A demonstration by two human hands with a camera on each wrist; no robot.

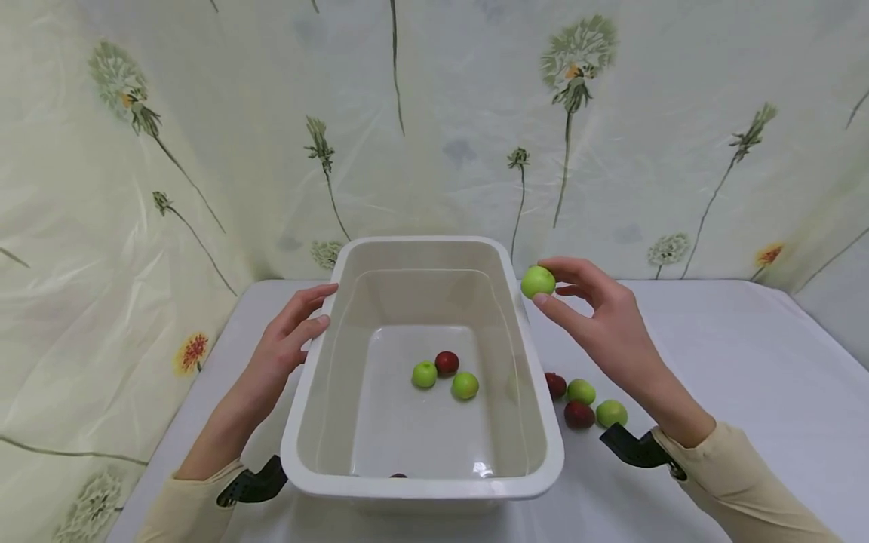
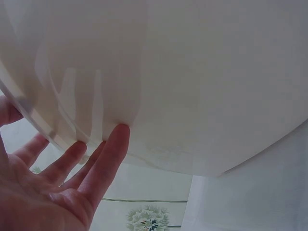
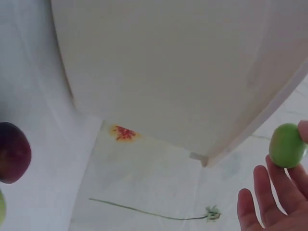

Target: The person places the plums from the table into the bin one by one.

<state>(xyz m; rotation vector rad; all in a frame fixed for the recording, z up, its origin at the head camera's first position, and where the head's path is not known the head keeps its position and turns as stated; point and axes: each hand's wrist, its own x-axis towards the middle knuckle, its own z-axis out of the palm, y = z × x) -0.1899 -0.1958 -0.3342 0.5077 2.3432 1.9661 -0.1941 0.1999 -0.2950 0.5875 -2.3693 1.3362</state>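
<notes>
A white plastic tub [image 1: 422,486] stands on the table. My left hand [image 1: 281,351] touches its left side at the rim; in the left wrist view its fairly straight fingers [image 2: 113,154] rest against the outer wall. Just beyond the tub's right rim, my right hand [image 1: 600,317] pinches a small green apple [image 1: 538,281] between thumb and fingertips, raised off the table. Inside the tub lie a red apple [image 1: 446,363], a green apple [image 1: 424,375] and another green apple [image 1: 465,385]. The near wall mostly hides one more dark red thing [image 1: 398,476].
Right of the tub, red apples [image 1: 579,415] and green apples [image 1: 612,413] lie grouped on the white-covered table [image 1: 733,362], below my right wrist. A flower-printed sheet [image 1: 448,113] hangs behind and at the sides. Black wrist mounts [image 1: 254,483] sit on both sleeves.
</notes>
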